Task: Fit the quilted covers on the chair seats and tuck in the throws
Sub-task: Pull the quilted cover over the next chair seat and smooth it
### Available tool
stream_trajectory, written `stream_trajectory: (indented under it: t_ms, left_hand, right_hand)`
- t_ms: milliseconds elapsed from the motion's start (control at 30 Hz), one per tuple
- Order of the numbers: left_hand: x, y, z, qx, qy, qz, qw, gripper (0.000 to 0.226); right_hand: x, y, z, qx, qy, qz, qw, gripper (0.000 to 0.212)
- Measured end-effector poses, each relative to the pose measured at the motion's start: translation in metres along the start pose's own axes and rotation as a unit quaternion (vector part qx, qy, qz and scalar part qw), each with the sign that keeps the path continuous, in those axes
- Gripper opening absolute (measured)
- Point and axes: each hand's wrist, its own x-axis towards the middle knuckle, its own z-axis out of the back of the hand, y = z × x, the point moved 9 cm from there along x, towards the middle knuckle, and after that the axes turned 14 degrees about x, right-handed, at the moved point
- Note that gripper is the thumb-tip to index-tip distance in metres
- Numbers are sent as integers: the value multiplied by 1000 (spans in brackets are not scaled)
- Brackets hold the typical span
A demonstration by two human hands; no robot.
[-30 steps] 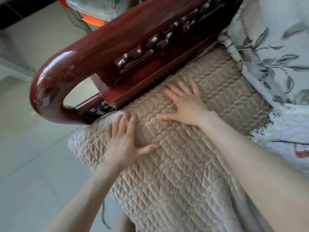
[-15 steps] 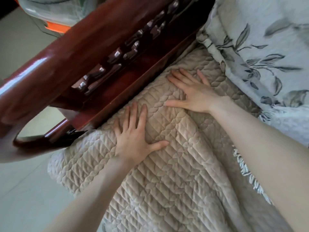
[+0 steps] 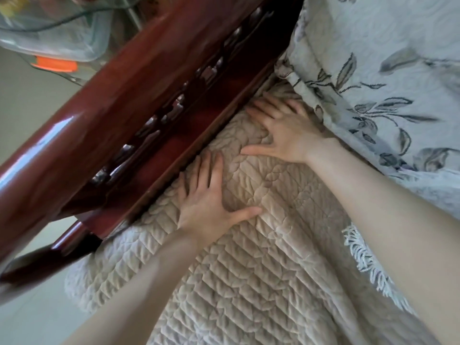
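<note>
The left hand (image 3: 206,205) and, at its 1 o'clock, the right hand (image 3: 283,135) are lying flat, spread and apart on the quilted cover (image 3: 261,282), fingertips pressing toward the armrest (image 3: 112,120) at 10 o'clock, probably seating the cover's edge there. The floral throw (image 3: 385,83) is hanging at 2 o'clock

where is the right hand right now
In the head view, the right hand lies flat on the quilted cover, between the wooden armrest and the floral throw, beyond the left hand.
</note>
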Motion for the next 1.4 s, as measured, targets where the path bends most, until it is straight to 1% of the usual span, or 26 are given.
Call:
stream_trajectory:
  t_ms: [67, 200, 267, 333, 400, 500, 633, 733, 833, 900, 1067, 1167, 1233, 1333, 1400]
  left_hand:
    - [5, -6, 2, -7, -1, 7, 1000, 128]
    - [16, -9, -7, 8, 11, 19, 1000, 129]
    - [19, -9, -10, 7, 13, 14, 1000, 128]
    - [15, -10, -6, -16, 14, 2, 1000, 125]
    - [11, -10, 4, -73, 7, -13, 997, 118]
    - [12, -11, 24, -142, -11, -33, 989, 99]
    - [35, -28, 47, -138, -29, -73, 987, 80]
    - [64, -50, 55, -111, -31, -125, 985, 71]
    - [95, -70, 56, -81, -16, -159, 984, 72]
    - [111, -80, 53, -88, -2, -168, 982, 73]
    - [131, -92, 52, -105, -9, -178, 978, 85]
    - [139, -96, 53, -127, -4, -170, 977, 90]
    - [146, -98, 50, -129, 15, -161, 978, 90]
    - [156, -101, 42, -135, 44, -135, 981, 99]
    - [157, -102, 41, -144, 47, -126, 980, 100]
  right_hand:
    - [-2, -10, 5, 21, 0, -14, 1000, 104]
    - [15, -23, 1, 38, 25, -41, 998, 107]
    - [23, -27, 0, 64, 31, -60, 996, 106]
    - [24, -22, 1, 80, 24, -66, 994, 103]
    - [14, -15, 5, 78, -17, -53, 995, 100]
    - [-25, -8, -5, 65, -65, -54, 994, 98]
    - [-78, -16, -33, 53, -148, -112, 981, 106]
    - [-86, -19, -47, 69, -169, -151, 972, 110]
    - [-83, -20, -50, 80, -174, -155, 969, 112]
    - [-82, -22, -50, 86, -181, -154, 967, 112]
    - [-82, -24, -51, 96, -191, -152, 965, 113]
    - [-82, -25, -51, 98, -192, -157, 964, 114]
    - [-81, -25, -53, 100, -191, -158, 964, 115]
    - [-78, -28, -57, 104, -183, -161, 964, 116]
    - [-76, -28, -57, 105, -180, -161, 965, 116]
